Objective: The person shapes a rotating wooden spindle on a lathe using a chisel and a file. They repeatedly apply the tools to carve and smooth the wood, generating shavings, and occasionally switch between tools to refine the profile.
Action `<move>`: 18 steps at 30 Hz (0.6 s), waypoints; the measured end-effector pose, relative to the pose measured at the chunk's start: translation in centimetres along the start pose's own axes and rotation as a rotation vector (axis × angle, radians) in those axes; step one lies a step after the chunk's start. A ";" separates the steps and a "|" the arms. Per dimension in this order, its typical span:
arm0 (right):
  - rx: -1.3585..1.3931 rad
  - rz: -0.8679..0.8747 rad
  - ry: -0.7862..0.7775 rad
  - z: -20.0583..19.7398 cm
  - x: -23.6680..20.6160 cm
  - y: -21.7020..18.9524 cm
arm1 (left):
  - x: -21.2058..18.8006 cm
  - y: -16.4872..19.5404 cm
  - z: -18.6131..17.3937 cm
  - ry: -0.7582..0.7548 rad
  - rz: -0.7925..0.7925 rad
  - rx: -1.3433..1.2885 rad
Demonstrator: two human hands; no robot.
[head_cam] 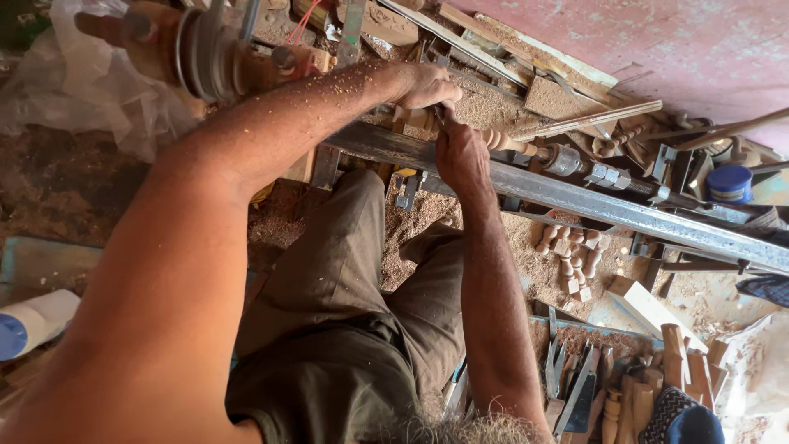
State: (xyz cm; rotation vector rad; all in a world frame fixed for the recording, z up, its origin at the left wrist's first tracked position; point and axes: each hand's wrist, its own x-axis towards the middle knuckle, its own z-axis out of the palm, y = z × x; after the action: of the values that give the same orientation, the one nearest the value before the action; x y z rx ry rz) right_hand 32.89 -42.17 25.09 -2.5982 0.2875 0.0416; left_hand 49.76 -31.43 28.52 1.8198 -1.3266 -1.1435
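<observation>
Pale wood spindle (503,141), beaded, on lathe; left hand (427,85) & right hand (462,156) on it.

The turned spindle (503,142) is pale bare wood, smooth and ribbed, matt. At its three o'clock sits a metal centre (565,159), dull grey with a slight shine. The long rail (592,201) below is steel, dark and scuffed. Sawdust (485,107), fine and dry, coats everything at twelve o'clock. Small turned pieces (571,255) at five o'clock look like raw wood. The trousers (345,288) are matt olive cloth, probably cotton.
</observation>
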 end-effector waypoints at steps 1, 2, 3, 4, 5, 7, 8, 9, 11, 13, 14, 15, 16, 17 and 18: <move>-0.013 0.000 0.011 0.1 0.1 -0.7 | -0.4 0.0 -0.1 0.000 0.041 0.029; -0.028 0.001 0.025 0.0 0.2 -1.3 | -0.7 0.1 -0.3 0.001 0.085 0.059; 0.001 -0.014 0.024 0.0 0.4 -1.8 | -1.0 0.3 -0.5 0.003 -0.004 0.028; 0.031 -0.031 0.022 -0.1 0.5 -2.4 | -1.3 0.4 -0.8 0.007 -0.095 -0.004; 0.062 -0.048 0.018 -0.3 0.5 -2.9 | -1.7 0.8 -1.1 0.009 -0.187 -0.038; 0.363 0.134 -0.032 -1.2 -0.1 -3.4 | -2.4 1.9 -1.7 -0.016 -0.243 0.198; 0.511 0.223 -0.056 -1.7 -0.4 -3.5 | -2.8 2.6 -2.1 -0.025 -0.269 0.317; 0.543 0.208 0.021 -2.3 -0.9 -3.3 | -3.0 3.3 -2.5 0.033 -0.233 0.409; 0.612 0.181 0.157 -2.9 -2.3 -3.0 | -3.5 4.3 -2.8 0.145 -0.173 0.580; 0.611 0.093 0.153 -2.5 -2.9 -2.8 | -3.1 5.0 -2.7 0.140 -0.178 0.692; 0.612 0.051 0.156 -2.1 -3.0 -2.6 | -2.8 5.1 -2.6 0.135 -0.176 0.751; 0.492 -0.013 0.184 -1.5 -3.0 -2.5 | -2.5 5.0 -2.3 0.120 -0.103 0.886; 0.370 -0.080 0.213 -0.9 -2.7 -2.4 | -2.1 4.7 -2.1 0.109 -0.029 1.022; 0.248 -0.151 0.241 -0.4 -2.3 -2.3 | -1.7 4.2 -2.0 0.099 0.044 1.160; 0.148 -0.116 0.233 -0.1 -2.1 -2.0 | -1.3 3.7 -1.7 0.158 0.066 1.066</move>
State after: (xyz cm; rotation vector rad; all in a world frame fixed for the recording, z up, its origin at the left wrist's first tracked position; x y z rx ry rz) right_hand 31.29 -40.15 26.38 -2.4674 0.2135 -0.3132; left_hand 49.60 -31.35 32.78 2.4447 -2.0825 -0.1772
